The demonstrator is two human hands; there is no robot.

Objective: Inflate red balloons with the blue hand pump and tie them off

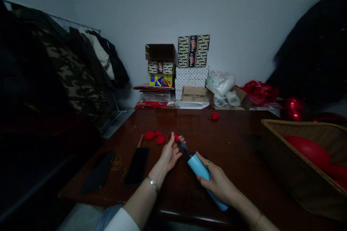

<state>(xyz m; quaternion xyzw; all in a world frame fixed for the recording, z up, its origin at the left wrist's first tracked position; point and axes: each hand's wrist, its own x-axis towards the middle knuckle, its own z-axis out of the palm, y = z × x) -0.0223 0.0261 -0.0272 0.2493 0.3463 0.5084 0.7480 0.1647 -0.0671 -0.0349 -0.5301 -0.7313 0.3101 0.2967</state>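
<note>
My right hand (218,182) is wrapped round a light blue hand pump (200,169) that lies slanted over the dark wooden table (233,140), its black nozzle (183,148) pointing up and left. My left hand (170,153) is at the nozzle tip, fingers pinched on a limp red balloon (175,136) held against it. Two more flat red balloons (154,136) lie just left of that hand, and another (214,116) lies farther back on the table.
Two dark phones (137,165) (99,171) lie at the left with a yellow rubber band (116,163) between them. A wicker basket (295,166) with inflated red balloons (309,149) stands at the right. Stacked boxes (191,68) and bags (220,83) line the wall; coats (73,68) hang left.
</note>
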